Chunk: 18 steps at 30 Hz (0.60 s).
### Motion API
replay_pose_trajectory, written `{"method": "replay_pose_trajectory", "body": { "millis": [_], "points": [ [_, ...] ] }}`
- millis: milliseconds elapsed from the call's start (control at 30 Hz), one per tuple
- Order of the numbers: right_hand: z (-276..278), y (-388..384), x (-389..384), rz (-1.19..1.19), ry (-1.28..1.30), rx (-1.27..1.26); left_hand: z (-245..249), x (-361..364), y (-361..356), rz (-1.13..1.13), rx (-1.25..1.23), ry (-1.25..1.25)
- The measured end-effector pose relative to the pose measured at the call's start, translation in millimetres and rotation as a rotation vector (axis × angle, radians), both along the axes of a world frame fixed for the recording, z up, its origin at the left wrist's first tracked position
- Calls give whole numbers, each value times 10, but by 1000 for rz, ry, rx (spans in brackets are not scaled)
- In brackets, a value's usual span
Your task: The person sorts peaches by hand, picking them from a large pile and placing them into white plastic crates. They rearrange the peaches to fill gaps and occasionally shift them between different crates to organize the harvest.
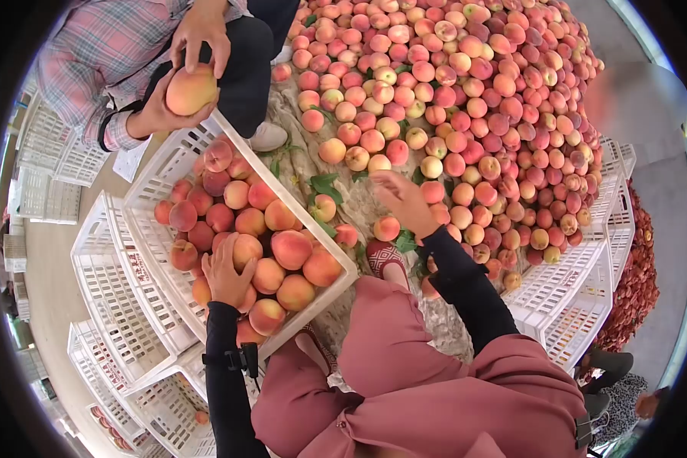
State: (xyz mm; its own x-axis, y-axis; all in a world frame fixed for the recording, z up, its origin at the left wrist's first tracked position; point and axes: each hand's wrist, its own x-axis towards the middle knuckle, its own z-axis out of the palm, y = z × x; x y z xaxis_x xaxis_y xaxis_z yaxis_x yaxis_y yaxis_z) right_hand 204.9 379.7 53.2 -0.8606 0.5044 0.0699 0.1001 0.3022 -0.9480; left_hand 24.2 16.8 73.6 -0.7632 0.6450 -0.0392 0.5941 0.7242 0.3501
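My left hand (227,273) is in the white crate (324,237), its fingers curved round a peach (247,249) among the others there. Over the near edge of the large peach pile (504,99) reaches my right hand (404,200), palm down, just above a few peaches. Its fingers point left and look slightly apart, with no peach visible in them. A single peach (386,227) lies on the ground sheet below that hand. Peaches with red and yellow skin fill much of the crate.
Across the crate, a person in a plaid shirt (107,46) holds a large peach (191,90) in both hands. Stacked white crates (122,282) stand at the left, and more crates (572,290) edge the pile at the right. Green leaves (324,185) lie on the sheet.
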Motion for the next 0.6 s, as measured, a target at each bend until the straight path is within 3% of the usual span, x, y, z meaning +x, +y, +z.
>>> {"method": "replay_pose_trajectory", "body": {
  "millis": [33, 67, 100, 133, 167, 267, 333, 367, 433, 467, 533, 600],
  "points": [
    [-178, 246, 335, -161, -93, -167, 8, 0, 2, -19, -11, -12],
    [-545, 500, 696, -335, -135, 114, 6, -5, -3, -24, 9, 2],
    [-642, 603, 1020, -463, -156, -32, 17, -3, 6, -27, 27, 17],
    [-1353, 969, 1566, -520, -146, -222, 61, 8, 29, -24, 10, 11],
    [-1417, 954, 1781, -622, -194, -249, 39, 5, 27, -32, -7, 1],
    [-1332, 569, 1986, -571, -336, -161, -13, -33, -22, -54, 19, 33],
    [-1162, 187, 1650, -503, -429, -13, 4, -32, -7, -62, 1, 18],
    [-1126, 72, 1498, -498, -433, -29, 16, -42, -7, -58, 4, 16],
    [-1122, -110, 1235, -310, -379, 234, 26, -30, 6, -62, -21, 17],
    [-1178, -162, 1137, -292, -365, 213, 47, -26, 4, -66, -30, 22],
    [-1290, -277, 847, -104, -346, 515, 89, -8, 29, -41, -48, 2],
    [-1434, -316, 682, -64, -331, 522, 126, 15, 37, -18, -72, -11]
  ]
}}
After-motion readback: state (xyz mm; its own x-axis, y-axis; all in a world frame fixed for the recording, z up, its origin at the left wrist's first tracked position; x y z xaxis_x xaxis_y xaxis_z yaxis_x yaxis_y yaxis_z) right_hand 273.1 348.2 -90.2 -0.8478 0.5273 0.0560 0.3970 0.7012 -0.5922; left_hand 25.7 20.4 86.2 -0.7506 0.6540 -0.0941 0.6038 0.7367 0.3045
